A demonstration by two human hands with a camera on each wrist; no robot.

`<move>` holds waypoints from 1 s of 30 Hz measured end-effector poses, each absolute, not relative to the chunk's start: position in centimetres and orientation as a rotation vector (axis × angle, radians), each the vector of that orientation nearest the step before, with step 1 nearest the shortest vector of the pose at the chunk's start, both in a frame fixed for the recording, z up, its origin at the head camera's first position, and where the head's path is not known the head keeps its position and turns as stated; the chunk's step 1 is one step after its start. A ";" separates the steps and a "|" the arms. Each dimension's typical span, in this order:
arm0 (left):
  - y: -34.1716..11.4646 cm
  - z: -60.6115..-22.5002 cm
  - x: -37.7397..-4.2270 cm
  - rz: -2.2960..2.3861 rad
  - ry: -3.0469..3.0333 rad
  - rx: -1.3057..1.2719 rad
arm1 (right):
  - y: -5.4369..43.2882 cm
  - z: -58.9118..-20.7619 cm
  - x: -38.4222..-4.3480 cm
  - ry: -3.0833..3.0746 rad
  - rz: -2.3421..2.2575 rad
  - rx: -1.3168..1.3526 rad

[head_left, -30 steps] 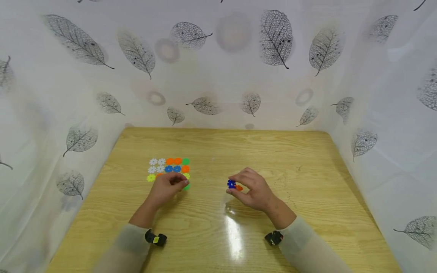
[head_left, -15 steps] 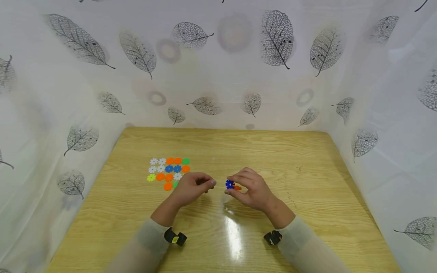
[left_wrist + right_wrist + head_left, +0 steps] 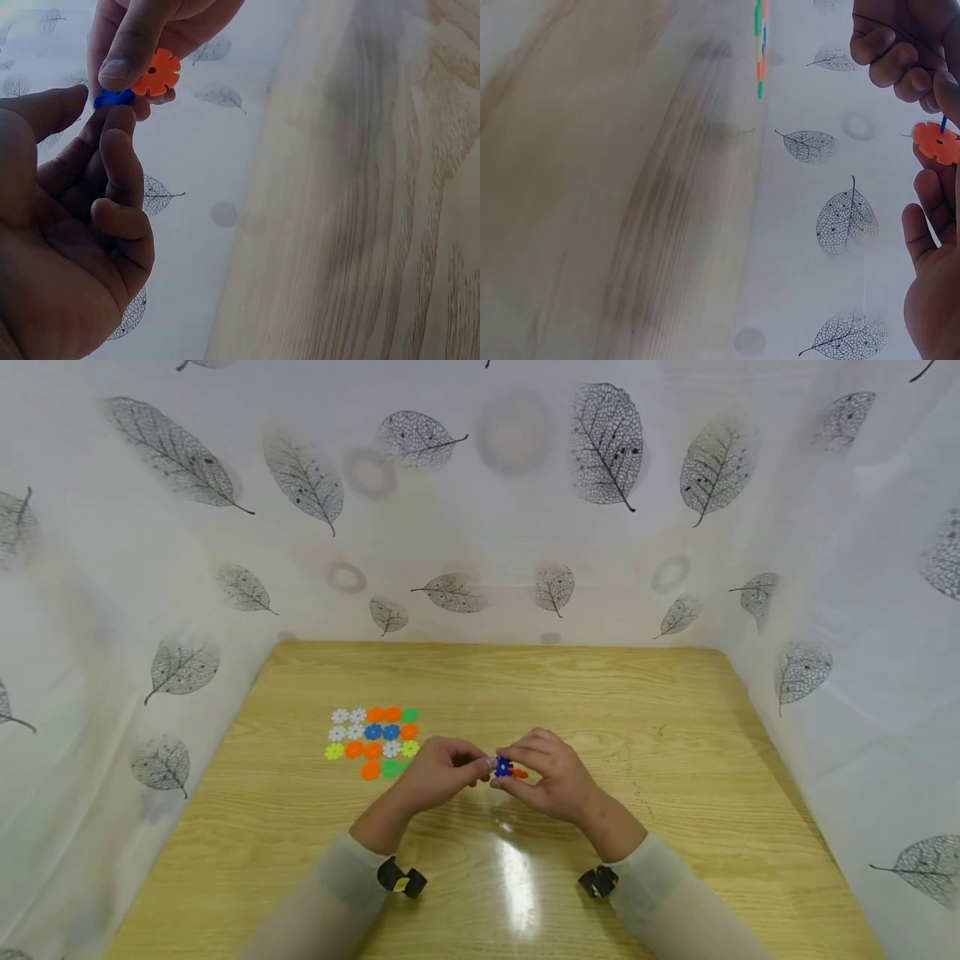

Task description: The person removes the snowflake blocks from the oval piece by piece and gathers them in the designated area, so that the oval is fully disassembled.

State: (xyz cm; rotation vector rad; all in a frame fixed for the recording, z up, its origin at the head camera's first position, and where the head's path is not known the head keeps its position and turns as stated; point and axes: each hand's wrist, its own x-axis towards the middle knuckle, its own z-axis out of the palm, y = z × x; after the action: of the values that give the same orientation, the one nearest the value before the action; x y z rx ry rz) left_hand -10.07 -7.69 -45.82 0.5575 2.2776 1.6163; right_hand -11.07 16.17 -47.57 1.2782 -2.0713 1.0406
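In the head view a dark blue notched disc [image 3: 502,767], flower-shaped, is joined to an orange notched disc [image 3: 520,773] over the table's middle. My right hand [image 3: 551,775] holds the blue one between thumb and fingers, with the orange one beneath its palm side. From the left, my left hand [image 3: 444,774] pinches the blue disc's near edge with thumb and fingertips. The left wrist view shows the orange disc [image 3: 157,73] standing out beside the right thumb, the blue disc [image 3: 114,97] mostly covered by fingers. Edge-on, the blue disc [image 3: 943,124] crosses the orange one [image 3: 934,142] in the right wrist view.
Left of the hands, several flat flower discs [image 3: 373,732] lie in rows on the wooden table [image 3: 600,693]: white, orange, blue, green and yellow. The left hand overlaps the lower right of the rows. A leaf-printed white cloth [image 3: 480,527] surrounds the table's back and sides.
My left hand has moved right from the rows of discs to the blue disc and now meets it. The right hand, holding the joined discs, has shifted only slightly left.
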 end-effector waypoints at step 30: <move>-8.5 -46.4 -9.6 1.755 2.287 0.299 | 15.9 -48.0 -11.1 -2.061 1.046 1.256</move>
State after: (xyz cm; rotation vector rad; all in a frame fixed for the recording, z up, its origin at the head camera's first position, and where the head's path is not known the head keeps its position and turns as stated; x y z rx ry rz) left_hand -9.62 -8.47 -46.42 0.2988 2.2871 1.7549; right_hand -11.06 15.94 -48.05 1.2562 -2.0614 1.0458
